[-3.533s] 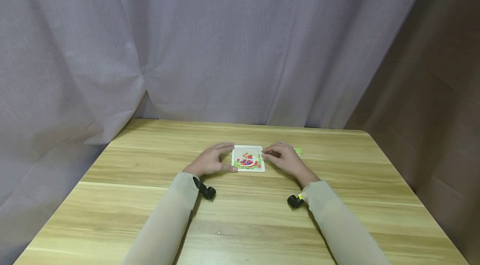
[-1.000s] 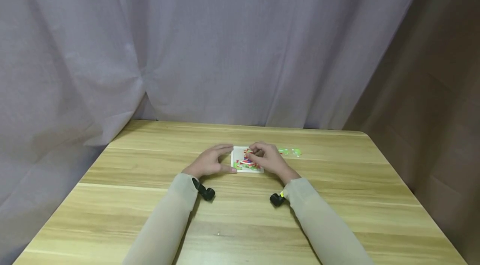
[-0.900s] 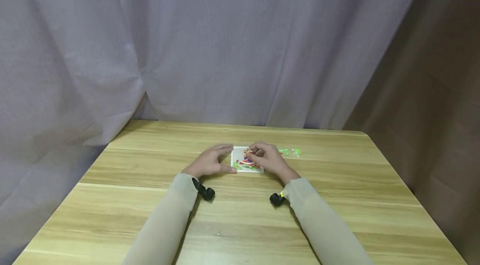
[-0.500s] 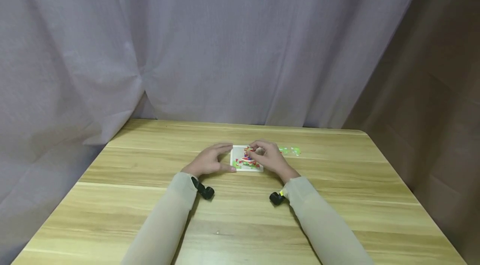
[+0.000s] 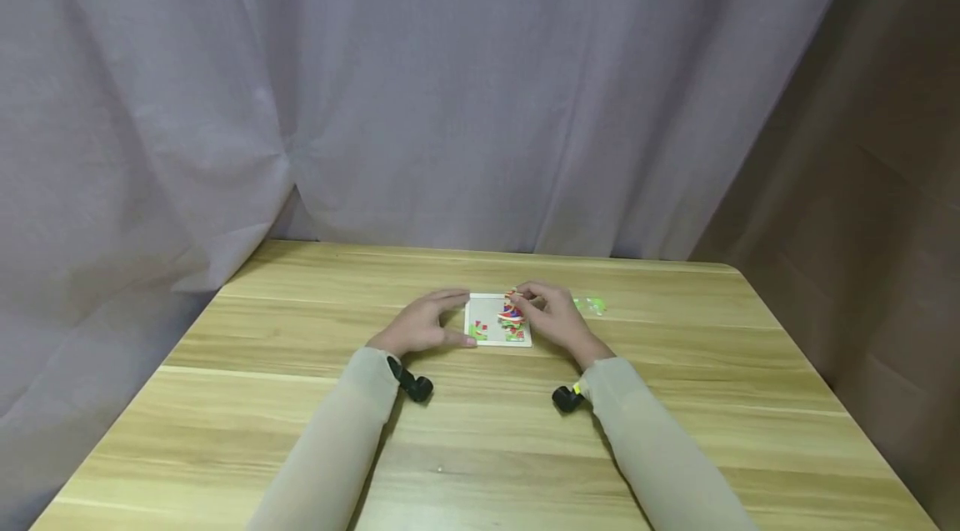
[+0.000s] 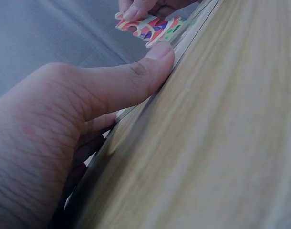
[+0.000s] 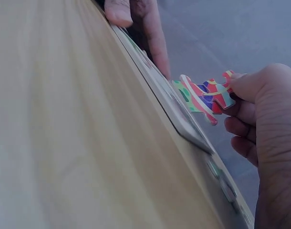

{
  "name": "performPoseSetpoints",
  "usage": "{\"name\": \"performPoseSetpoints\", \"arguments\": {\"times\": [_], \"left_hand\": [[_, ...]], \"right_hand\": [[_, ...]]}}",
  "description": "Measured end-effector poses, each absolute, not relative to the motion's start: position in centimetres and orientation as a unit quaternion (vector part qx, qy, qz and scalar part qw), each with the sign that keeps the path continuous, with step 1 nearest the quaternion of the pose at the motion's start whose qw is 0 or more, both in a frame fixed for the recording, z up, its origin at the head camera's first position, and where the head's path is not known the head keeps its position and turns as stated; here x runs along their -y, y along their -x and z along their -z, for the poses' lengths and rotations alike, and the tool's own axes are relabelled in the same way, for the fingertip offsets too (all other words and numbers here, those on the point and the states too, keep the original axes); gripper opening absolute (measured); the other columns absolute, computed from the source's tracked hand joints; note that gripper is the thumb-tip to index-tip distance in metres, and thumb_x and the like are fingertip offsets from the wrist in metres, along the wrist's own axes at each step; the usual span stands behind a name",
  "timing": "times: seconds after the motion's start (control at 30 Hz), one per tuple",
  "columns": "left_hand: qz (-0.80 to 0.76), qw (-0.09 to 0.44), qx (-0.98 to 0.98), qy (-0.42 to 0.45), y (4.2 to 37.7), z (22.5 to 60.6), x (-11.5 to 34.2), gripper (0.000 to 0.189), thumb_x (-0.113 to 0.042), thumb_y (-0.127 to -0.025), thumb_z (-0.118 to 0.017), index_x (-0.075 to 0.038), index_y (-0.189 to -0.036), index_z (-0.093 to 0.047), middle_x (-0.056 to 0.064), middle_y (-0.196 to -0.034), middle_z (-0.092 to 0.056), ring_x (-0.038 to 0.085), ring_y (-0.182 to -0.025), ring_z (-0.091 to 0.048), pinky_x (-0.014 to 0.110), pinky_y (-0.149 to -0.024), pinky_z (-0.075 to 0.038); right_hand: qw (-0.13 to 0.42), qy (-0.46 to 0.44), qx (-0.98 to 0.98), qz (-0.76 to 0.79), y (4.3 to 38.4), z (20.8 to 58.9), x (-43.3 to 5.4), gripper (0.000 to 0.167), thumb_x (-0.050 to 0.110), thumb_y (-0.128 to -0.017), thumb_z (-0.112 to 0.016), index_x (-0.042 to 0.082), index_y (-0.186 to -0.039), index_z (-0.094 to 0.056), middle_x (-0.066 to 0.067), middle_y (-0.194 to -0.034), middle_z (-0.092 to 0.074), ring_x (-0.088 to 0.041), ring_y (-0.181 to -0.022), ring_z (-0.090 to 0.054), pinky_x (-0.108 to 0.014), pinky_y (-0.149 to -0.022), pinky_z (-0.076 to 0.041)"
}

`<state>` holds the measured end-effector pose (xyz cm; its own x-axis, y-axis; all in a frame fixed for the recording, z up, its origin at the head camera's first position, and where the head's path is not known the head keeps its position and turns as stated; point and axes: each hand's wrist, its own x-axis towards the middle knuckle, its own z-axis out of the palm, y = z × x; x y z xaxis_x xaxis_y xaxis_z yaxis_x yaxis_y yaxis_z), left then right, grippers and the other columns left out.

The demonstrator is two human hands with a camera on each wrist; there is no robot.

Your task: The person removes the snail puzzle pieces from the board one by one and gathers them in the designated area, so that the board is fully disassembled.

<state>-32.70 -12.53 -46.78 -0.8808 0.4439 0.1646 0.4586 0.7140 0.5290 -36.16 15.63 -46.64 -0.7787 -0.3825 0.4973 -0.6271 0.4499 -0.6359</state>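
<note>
A small square puzzle tray with a white rim (image 5: 498,343) lies on the table. My left hand (image 5: 420,323) rests at its left side, thumb on the front corner and straight fingers at the back corner. Between thumb and fingertips, my right hand (image 5: 558,318) pinches a joined clump of jigsaw puzzle pieces (image 5: 511,314), red, purple, white and green. In the right wrist view, the clump (image 7: 205,95) stands tilted up above the tray (image 7: 183,126). Green-and-red pieces (image 5: 477,331) lie in the tray's front left corner, others (image 5: 515,335) at front right. Bare grey backing shows elsewhere.
Several loose green puzzle pieces (image 5: 592,305) lie on the wooden table (image 5: 480,431) just right of the right hand, which partly hides them. Grey curtains (image 5: 450,97) hang behind the table's back edge. Black wrist cameras (image 5: 416,388) sit on both forearms.
The right hand came from the tray's right side over the picture. It then lifted the joined middle pieces and drew back slightly right, baring the backing. The left hand stays at the tray.
</note>
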Motion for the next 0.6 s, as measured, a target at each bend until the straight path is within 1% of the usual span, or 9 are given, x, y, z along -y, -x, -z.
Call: {"name": "performPoseSetpoints", "arguments": {"times": [0.1,0.27,0.33,0.5,0.6], "left_hand": [[0.290,0.013,0.925,0.246,32.6,46.8,12.5,0.097,-0.066,-0.075,-0.076,-0.016,-0.152,-0.045,-0.002,-0.159,-0.039,0.022,-0.146,-0.034,0.048,-0.120,-0.025],[0.288,0.014,0.926,0.246,32.7,46.9,12.6,0.097,-0.067,-0.076,-0.076,-0.016,-0.153,-0.045,-0.003,-0.159,-0.039,0.021,-0.146,-0.034,0.046,-0.120,-0.025],[0.287,0.013,0.926,0.245,32.8,46.9,12.6,0.097,-0.067,-0.076,-0.075,-0.017,-0.153,-0.045,-0.004,-0.159,-0.039,0.019,-0.146,-0.033,0.044,-0.121,-0.024],[0.288,0.005,0.927,0.242,32.7,46.9,12.6,0.098,-0.067,-0.076,-0.076,-0.017,-0.154,-0.044,-0.004,-0.160,-0.037,0.019,-0.147,-0.032,0.045,-0.121,-0.024],[0.291,0.002,0.926,0.239,32.6,46.7,12.7,0.098,-0.067,-0.076,-0.076,-0.017,-0.154,-0.043,-0.003,-0.161,-0.036,0.021,-0.147,-0.031,0.047,-0.121,-0.023]], "right_hand": [[0.148,-0.299,0.841,-0.426,36.4,46.7,-16.6,0.020,0.029,-0.100,-0.066,0.012,-0.104,-0.075,0.000,-0.100,-0.073,-0.019,-0.091,-0.068,-0.042,-0.082,-0.057],[0.149,-0.285,0.847,-0.423,36.6,46.8,-18.6,0.023,0.029,-0.100,-0.065,0.010,-0.108,-0.075,-0.002,-0.101,-0.073,-0.022,-0.096,-0.067,-0.046,-0.086,-0.056],[0.148,-0.278,0.849,-0.424,36.5,46.7,-19.4,0.024,0.028,-0.100,-0.065,0.008,-0.109,-0.075,-0.003,-0.100,-0.073,-0.023,-0.094,-0.067,-0.045,-0.085,-0.055],[0.149,-0.255,0.855,-0.427,36.4,46.6,-21.3,0.023,0.027,-0.099,-0.066,0.007,-0.108,-0.075,-0.003,-0.095,-0.073,-0.022,-0.090,-0.066,-0.043,-0.082,-0.054],[0.149,-0.247,0.855,-0.432,36.4,46.5,-21.8,0.023,0.026,-0.099,-0.066,0.007,-0.107,-0.074,-0.004,-0.094,-0.073,-0.022,-0.090,-0.066,-0.043,-0.085,-0.053]]}}
